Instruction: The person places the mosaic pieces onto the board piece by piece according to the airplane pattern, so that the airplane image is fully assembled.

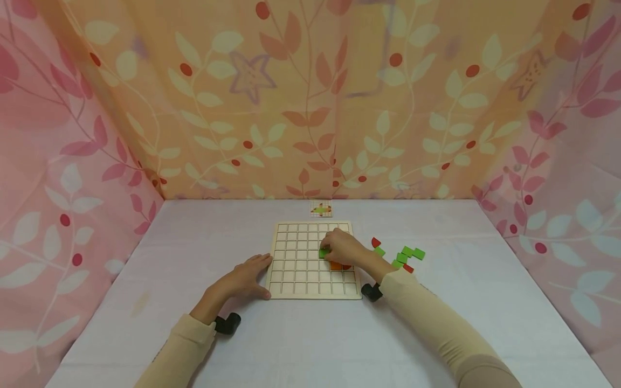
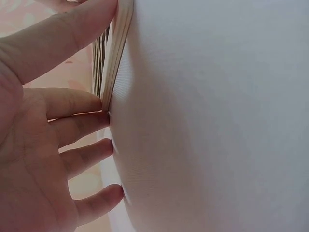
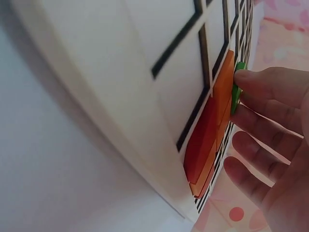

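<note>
A pale wooden grid board [image 1: 296, 275] lies on the white table. My left hand [image 1: 247, 277] rests at its left side with fingers spread and fairly straight; in the left wrist view, fingertips touch the board's edge [image 2: 118, 53] and the tabletop. Over the right half of the board, my right hand [image 1: 345, 248] pinches a green square tile [image 3: 237, 89] between thumb and fingers, at the grid surface. Near it on the board sit an orange tile [image 3: 223, 87] and a red rounded piece [image 3: 200, 140]. My hand partly hides the pieces in the head view.
Right of the board lie several loose green tiles [image 1: 402, 257], a red rounded piece [image 1: 375, 242] and another red piece [image 1: 408, 268]. A small pattern card [image 1: 321, 208] stands behind the board. Patterned curtains [image 1: 310, 108] enclose the table [image 1: 310, 345] at back and sides.
</note>
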A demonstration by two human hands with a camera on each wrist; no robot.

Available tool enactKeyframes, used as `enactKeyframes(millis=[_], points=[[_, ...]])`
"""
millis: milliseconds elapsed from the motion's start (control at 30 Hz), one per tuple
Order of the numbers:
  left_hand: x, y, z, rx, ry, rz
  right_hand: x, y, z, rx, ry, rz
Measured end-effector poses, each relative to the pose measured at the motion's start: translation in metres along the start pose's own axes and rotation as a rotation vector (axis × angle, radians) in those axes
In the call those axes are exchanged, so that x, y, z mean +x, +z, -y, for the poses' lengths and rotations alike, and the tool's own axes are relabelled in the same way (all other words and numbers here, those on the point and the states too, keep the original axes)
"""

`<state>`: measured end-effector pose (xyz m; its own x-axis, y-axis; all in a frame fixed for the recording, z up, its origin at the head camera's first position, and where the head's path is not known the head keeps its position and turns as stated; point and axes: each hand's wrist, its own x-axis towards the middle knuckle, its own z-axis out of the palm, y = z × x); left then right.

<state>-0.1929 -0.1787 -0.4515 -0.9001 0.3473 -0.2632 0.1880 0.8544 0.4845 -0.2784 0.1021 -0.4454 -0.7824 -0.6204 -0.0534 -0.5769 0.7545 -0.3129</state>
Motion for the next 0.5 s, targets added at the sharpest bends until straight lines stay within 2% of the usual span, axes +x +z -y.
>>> enactKeyframes(millis=[500], points=[[0.0017, 0.0003, 0.0017, -0.007, 0.006, 0.002, 0.0006, 0.0027, 0.0006, -0.009, -0.009, -0.015]])
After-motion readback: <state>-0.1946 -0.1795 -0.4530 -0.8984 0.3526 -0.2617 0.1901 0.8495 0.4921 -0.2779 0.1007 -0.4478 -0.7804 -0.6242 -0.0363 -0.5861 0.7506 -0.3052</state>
